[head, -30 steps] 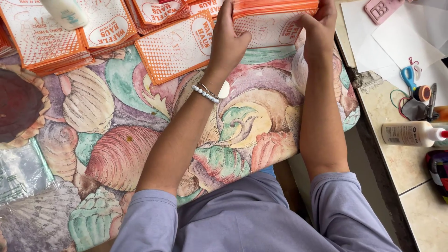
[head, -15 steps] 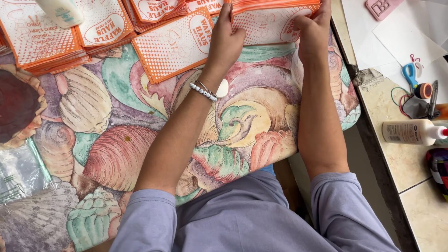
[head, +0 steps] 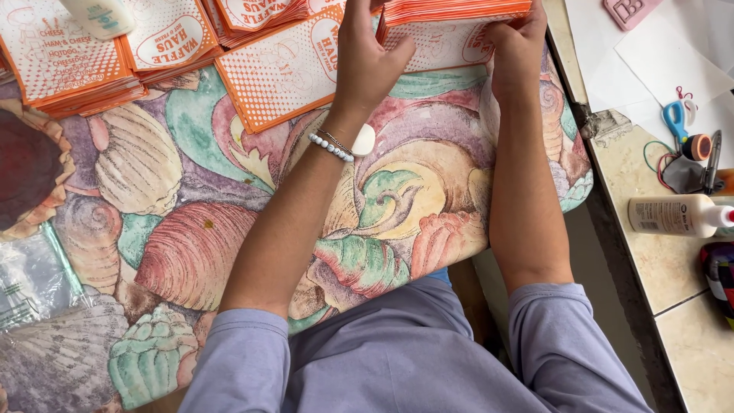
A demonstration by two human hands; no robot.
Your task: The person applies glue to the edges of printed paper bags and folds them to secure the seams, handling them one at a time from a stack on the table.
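Both hands grip the orange paper-bag stack (head: 451,23) at the bench's (head: 229,229) far edge, left hand (head: 367,57) and right hand (head: 516,50) at opposite ends, its long axis running left-right.

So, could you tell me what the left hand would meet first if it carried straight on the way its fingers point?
The left hand points away from the body. Its fingers already rest at the edge of the orange paper stack, so that stack probably comes first, though the picture's top edge cuts off what lies beyond.
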